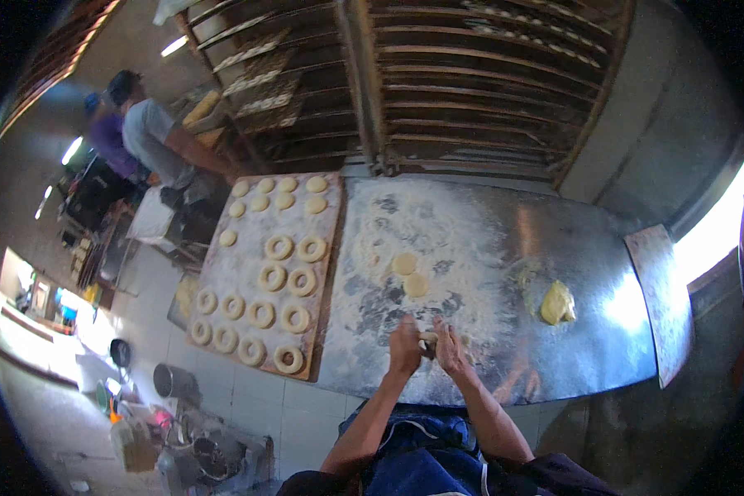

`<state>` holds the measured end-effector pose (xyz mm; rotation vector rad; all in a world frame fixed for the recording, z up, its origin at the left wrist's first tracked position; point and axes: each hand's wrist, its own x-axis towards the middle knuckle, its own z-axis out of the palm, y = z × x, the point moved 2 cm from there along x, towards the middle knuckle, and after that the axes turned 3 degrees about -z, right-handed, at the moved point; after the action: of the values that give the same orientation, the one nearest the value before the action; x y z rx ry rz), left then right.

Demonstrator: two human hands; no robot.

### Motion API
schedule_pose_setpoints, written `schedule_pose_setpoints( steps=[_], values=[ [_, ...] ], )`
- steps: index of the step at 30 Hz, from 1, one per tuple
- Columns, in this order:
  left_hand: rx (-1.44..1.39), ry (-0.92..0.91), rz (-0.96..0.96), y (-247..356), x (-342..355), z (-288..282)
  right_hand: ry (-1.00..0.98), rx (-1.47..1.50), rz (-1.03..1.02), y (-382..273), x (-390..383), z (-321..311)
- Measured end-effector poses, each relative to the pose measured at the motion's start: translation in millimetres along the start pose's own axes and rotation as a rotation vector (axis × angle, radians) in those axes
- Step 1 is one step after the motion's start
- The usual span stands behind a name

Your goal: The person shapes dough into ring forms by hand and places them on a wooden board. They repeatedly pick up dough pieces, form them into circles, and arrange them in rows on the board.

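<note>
Low over the near edge of the floured metal table [504, 364], both my hands come together around a small piece of pale dough [427, 337]. My left hand [404, 345] is curled with its fingers on the dough's left side. On the other side my right hand [450, 345] grips it, fingers pointing away from me. Most of the dough's shape is hidden by the fingers. Just beyond them lie a round of dough [416, 285] and, touching or nearly touching it, another flat round [403, 264].
Left on the table, a wooden board [248, 223] bears several dough rings [261, 314] and plain rounds [284, 201]. A yellowish lump in plastic [558, 303] sits right. A board [660, 298] covers the right end. Slatted racks [488, 99] stand behind; two people [153, 136] stand far left.
</note>
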<state>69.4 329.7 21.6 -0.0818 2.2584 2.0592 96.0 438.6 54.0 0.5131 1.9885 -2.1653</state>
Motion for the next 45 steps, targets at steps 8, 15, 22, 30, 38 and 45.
schedule_pose_setpoints(
  steps=[8,15,22,30,38,45],
  values=[
    [-0.085,-0.03,0.066,-14.6,-3.4,-26.0,0.024,0.054,-0.033,0.0,-6.8,17.2],
    [-0.982,-0.095,-0.136,-4.7,13.2,-47.9,0.256,0.085,-0.347,19.7,3.8,37.0],
    [-1.157,0.02,-0.353,15.2,39.5,-101.8,0.121,-0.33,-0.182,28.9,33.5,82.7],
    [-1.066,0.124,-0.292,3.1,72.2,-196.0,0.013,-0.192,-0.162,-17.9,50.2,192.8],
    [-0.55,0.223,-0.052,-3.3,116.1,-313.5,-0.34,-0.23,-0.381,-28.2,103.3,303.8],
    [0.229,0.379,0.401,0.8,161.7,-407.0,-0.654,0.123,-0.353,-44.9,149.2,392.3]
  ],
)
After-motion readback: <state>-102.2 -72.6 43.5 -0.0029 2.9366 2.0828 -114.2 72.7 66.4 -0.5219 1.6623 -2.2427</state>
